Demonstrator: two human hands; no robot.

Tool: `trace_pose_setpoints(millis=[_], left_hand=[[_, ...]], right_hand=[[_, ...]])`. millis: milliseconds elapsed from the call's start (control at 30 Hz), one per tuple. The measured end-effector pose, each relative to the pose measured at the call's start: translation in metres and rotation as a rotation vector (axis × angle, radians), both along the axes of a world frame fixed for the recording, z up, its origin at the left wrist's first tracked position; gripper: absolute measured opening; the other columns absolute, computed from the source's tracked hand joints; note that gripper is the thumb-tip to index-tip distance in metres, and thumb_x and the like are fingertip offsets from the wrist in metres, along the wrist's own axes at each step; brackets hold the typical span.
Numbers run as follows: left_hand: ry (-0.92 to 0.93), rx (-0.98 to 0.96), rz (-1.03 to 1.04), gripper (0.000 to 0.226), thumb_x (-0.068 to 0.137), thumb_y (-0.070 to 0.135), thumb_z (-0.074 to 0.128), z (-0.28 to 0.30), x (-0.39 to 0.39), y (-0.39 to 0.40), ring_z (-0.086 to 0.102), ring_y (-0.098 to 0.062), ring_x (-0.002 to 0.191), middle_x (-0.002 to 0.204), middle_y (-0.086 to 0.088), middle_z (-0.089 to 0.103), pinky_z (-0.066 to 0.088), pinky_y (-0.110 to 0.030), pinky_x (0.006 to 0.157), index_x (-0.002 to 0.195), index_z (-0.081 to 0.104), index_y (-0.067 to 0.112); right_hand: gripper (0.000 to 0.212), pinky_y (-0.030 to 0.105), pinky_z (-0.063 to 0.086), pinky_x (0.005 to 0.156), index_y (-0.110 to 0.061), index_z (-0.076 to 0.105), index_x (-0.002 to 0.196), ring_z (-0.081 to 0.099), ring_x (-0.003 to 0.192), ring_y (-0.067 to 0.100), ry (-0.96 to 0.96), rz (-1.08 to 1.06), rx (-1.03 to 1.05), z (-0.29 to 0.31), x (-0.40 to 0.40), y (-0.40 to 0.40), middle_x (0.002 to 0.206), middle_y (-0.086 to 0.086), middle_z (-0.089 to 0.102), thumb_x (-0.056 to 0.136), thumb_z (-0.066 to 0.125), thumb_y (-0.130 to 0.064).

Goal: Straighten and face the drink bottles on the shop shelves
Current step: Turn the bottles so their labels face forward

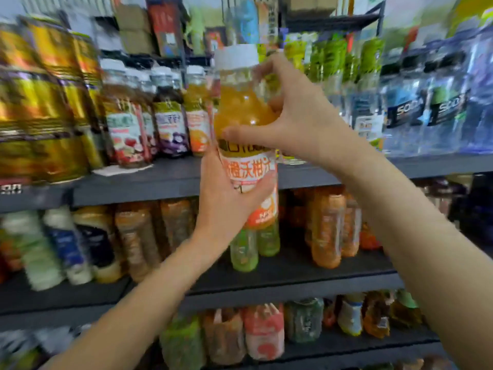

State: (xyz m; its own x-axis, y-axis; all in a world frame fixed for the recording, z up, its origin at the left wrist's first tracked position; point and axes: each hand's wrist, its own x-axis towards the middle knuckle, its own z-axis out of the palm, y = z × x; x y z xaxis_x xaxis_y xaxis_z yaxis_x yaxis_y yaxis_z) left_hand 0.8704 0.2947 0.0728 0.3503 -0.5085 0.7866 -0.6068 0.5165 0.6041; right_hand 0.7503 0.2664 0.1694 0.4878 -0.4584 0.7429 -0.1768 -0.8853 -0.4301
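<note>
**Dark Metal Shelving, Brightly Lit**

The view is filled by dark grey shelving [170, 180], seen as three stacked boards with a further rack [333, 22] above at the back. Cardboard boxes [133, 25] are stored along the top. A pale wall [416, 12] is glimpsed at the upper right. Even, bright light is cast throughout; edges are blurred.

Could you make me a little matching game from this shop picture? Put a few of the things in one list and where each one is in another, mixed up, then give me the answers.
Things:
1. orange juice bottle
2. gold cans
3. soda water bottles
4. left hand

Places:
A. far left of the upper shelf
B. wrapped round the lower, labelled part of the held bottle
C. held up in front of the shelves by both hands
D. right part of the upper shelf

Pairs: 1-C, 2-A, 3-D, 4-B
</note>
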Motion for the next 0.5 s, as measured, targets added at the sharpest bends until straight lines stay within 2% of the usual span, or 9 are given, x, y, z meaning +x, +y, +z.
trace_pose_setpoints(millis=[67,133,167,233,267,333,433,500], left_hand=[[-0.066,0.042,0.041,0.065,0.057,0.052,0.071,0.028,0.043,0.021,0.058,-0.011,0.104,0.114,-0.003,0.060,0.045,-0.019,0.087,0.112,0.041,0.033],[-0.121,0.091,0.012,0.061,0.056,0.050,0.074,0.055,0.081,0.035,0.060,0.003,0.094,0.104,0.008,0.063,0.048,-0.015,0.082,0.106,0.044,0.033],[-0.131,0.111,0.023,0.057,0.057,0.047,0.077,0.065,0.098,0.037,0.060,0.008,0.088,0.098,0.014,0.062,0.049,-0.015,0.079,0.103,0.045,0.035],[-0.111,0.141,0.082,0.054,0.064,0.035,0.084,0.077,0.128,0.035,0.060,0.003,0.085,0.093,0.019,0.059,0.052,-0.026,0.083,0.102,0.047,0.033],[-0.085,0.154,0.102,0.053,0.066,0.030,0.084,0.079,0.141,0.031,0.061,-0.003,0.088,0.093,0.017,0.059,0.052,-0.033,0.086,0.104,0.047,0.030],[0.000,0.187,0.106,0.051,0.067,0.029,0.083,0.079,0.158,0.020,0.062,-0.014,0.096,0.097,0.010,0.062,0.051,-0.041,0.089,0.105,0.050,0.026],[0.111,0.245,0.070,0.042,0.069,0.035,0.081,0.078,0.175,0.000,0.062,-0.016,0.099,0.097,0.007,0.064,0.052,-0.038,0.087,0.099,0.054,0.026],[0.086,0.283,0.096,0.035,0.070,0.037,0.079,0.082,0.181,-0.013,0.061,-0.016,0.099,0.089,0.009,0.062,0.050,-0.029,0.079,0.093,0.054,0.028]], right_hand=[[0.058,0.029,0.050,0.074,-0.021,0.041,0.102,0.061,0.082,0.014,-0.101,0.038,0.010,0.010,0.040,0.008,0.085,-0.015,0.055,0.064,0.081,-0.041],[0.060,0.031,0.049,0.084,-0.020,0.045,0.110,0.060,0.092,0.014,-0.173,0.057,0.019,0.020,0.078,0.011,0.094,-0.015,0.052,0.066,0.081,-0.041],[0.060,0.027,0.048,0.083,-0.019,0.046,0.112,0.059,0.091,0.012,-0.197,0.065,0.017,0.025,0.095,0.011,0.097,-0.014,0.051,0.067,0.081,-0.040],[0.060,0.015,0.044,0.073,-0.016,0.049,0.114,0.056,0.083,0.007,-0.216,0.072,0.001,0.032,0.126,0.011,0.098,-0.013,0.052,0.068,0.081,-0.038],[0.061,0.014,0.042,0.068,-0.016,0.049,0.117,0.055,0.083,0.006,-0.206,0.070,-0.001,0.034,0.140,0.010,0.100,-0.012,0.053,0.069,0.080,-0.038],[0.064,0.019,0.044,0.070,-0.016,0.049,0.123,0.057,0.093,0.011,-0.145,0.038,0.032,0.035,0.163,0.002,0.108,-0.007,0.056,0.072,0.078,-0.039],[0.061,0.028,0.045,0.088,-0.013,0.047,0.131,0.056,0.110,0.019,-0.071,-0.029,0.144,0.035,0.183,-0.017,0.126,0.004,0.057,0.080,0.072,-0.034],[0.055,0.036,0.052,0.086,-0.010,0.045,0.133,0.060,0.100,0.023,-0.042,-0.026,0.246,0.031,0.187,-0.027,0.123,0.010,0.057,0.084,0.066,-0.021]])
